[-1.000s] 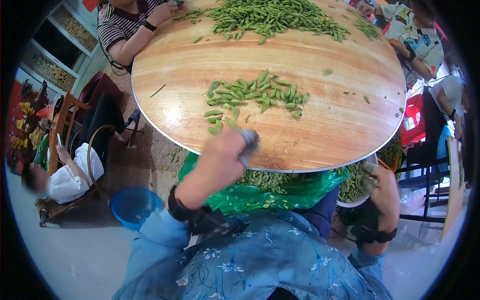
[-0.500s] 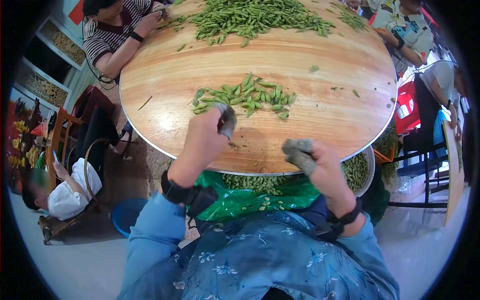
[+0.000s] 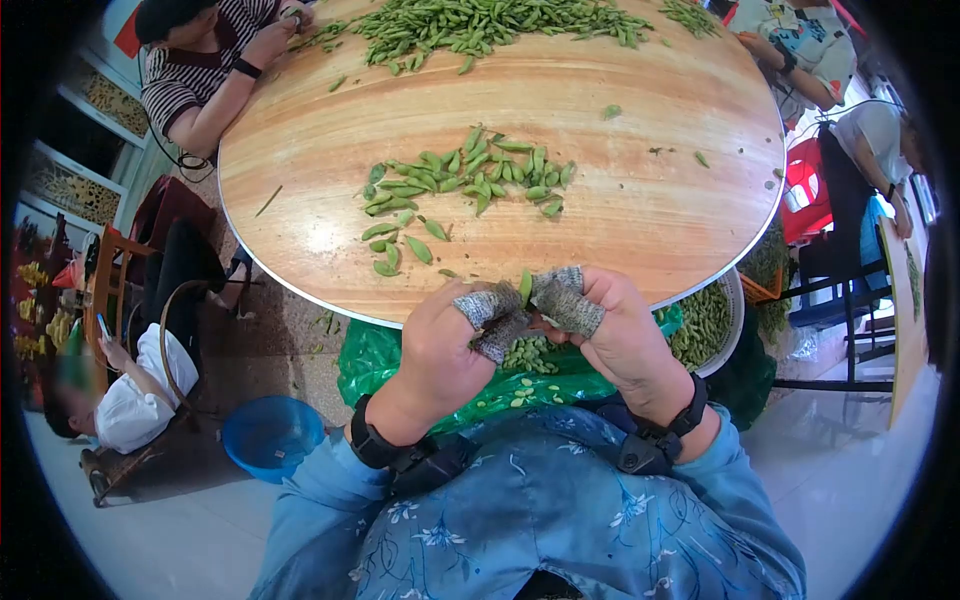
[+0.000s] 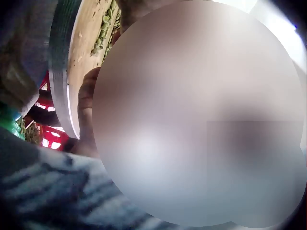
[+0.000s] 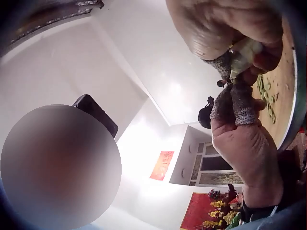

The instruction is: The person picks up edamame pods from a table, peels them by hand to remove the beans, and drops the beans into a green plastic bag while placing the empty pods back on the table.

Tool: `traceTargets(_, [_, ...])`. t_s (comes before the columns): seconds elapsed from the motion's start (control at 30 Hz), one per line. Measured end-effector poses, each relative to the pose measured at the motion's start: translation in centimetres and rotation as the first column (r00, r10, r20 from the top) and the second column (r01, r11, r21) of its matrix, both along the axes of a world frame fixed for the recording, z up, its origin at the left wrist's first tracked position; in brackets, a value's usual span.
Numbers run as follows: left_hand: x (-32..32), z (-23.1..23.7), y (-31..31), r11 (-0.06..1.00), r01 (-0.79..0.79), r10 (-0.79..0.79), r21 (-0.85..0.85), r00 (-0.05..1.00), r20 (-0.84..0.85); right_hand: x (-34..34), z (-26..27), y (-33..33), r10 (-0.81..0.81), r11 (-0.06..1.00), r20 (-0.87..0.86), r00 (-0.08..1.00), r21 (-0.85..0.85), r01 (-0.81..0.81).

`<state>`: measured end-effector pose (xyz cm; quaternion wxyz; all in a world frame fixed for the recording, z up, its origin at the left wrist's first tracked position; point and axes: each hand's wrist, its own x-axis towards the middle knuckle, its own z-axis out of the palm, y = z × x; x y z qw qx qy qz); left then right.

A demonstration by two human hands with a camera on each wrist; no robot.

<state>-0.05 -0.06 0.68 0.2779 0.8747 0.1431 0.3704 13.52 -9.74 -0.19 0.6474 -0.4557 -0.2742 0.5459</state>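
Observation:
In the head view both hands meet at the table's near edge, knitted grey sleeves on some fingers. One green soybean pod (image 3: 526, 287) is pinched between them. My left hand (image 3: 430, 345) holds it from the left, my right hand (image 3: 632, 335) from the right. The right wrist view has a pale green pod (image 5: 243, 57) at the fingertips, where the two hands touch. Beyond the hands lies a small cluster of pods (image 3: 470, 170) on the wooden table (image 3: 600, 230). Most of the left wrist view is blurred out.
Below the hands, a green plastic bag (image 3: 370, 365) holds shelled beans (image 3: 528, 355). A white basin (image 3: 737, 320) of pods stands under the table's right side. A large pod heap (image 3: 480, 25) covers the far side. Other people sit around, and a blue basin (image 3: 270, 438) is on the floor.
My right hand has come from above the white basin to the table's near edge. My left hand has drawn back from the pod cluster to meet it, a pod now between them.

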Motion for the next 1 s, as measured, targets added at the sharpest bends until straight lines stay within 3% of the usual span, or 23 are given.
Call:
traceTargets(0.37, [-0.3, -0.5, -0.1, 0.994, 0.012, -0.012, 0.106, 1.000, -0.007, -0.2, 0.1, 0.2, 0.017, 0.998, -0.027, 1.000, -0.059, -0.018])
traceTargets(0.43, [-0.1, -0.4, -0.2, 0.990, 0.033, -0.042, 0.138, 0.997, 0.061, -0.2, -0.2, 0.3, 0.020, 0.998, -0.032, 0.999, -0.067, -0.022])
traceTargets(0.7, [-0.3, -1.2, -0.5, 0.995, -0.014, 0.011, 0.102, 0.999, 0.031, -0.7, -1.1, 0.4, 0.003, 0.998, -0.076, 0.997, -0.070, -0.008])
traceTargets(0.8, [0.1, -0.6, -0.8, 0.998, -0.043, 0.043, 0.038, 0.999, 0.015, -1.0, -1.1, 0.3, -0.019, 1.000, -0.096, 0.995, 0.009, 0.020])
traceTargets(0.9, [0.2, 0.0, -0.6, 0.997, -0.077, 0.077, -0.007, 0.996, -0.042, -0.9, -0.4, 0.3, -0.070, 0.997, -0.076, 0.995, 0.034, 0.072])
traceTargets(1.0, [-0.1, -0.1, -0.3, 0.998, -0.067, 0.066, -0.002, 0.994, -0.081, -0.5, -0.4, 0.0, -0.017, 0.999, -0.019, 1.000, 0.030, 0.017])
